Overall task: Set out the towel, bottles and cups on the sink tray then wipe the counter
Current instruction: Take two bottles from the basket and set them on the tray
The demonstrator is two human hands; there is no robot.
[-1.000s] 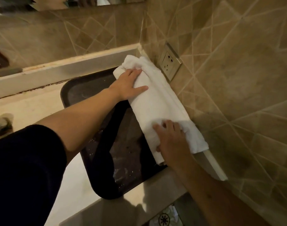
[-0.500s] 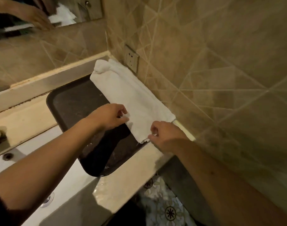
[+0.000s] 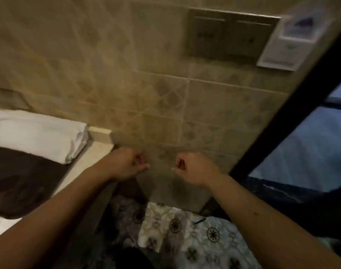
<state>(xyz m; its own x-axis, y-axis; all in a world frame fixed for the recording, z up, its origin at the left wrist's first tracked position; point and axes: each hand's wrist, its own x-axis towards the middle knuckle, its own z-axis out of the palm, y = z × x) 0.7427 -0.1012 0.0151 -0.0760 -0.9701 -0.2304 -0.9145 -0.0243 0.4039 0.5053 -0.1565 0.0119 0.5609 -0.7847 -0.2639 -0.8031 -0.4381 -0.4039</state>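
Nearest, the patterned floor [image 3: 195, 235] is seen between two bare forearms. Above it, the left hand [image 3: 127, 166] and right hand [image 3: 193, 167] are held apart in mid-air before the tiled wall [image 3: 146, 84], each grip loosely curled with nothing in it; half a second ago both were pinching the near end of the towel. The folded white towel [image 3: 38, 134] has been left along the far edge of the dark tray [image 3: 20, 181] on the counter [image 3: 88, 158], against the wall. Farther up, a switch plate [image 3: 229, 35] is now seen.
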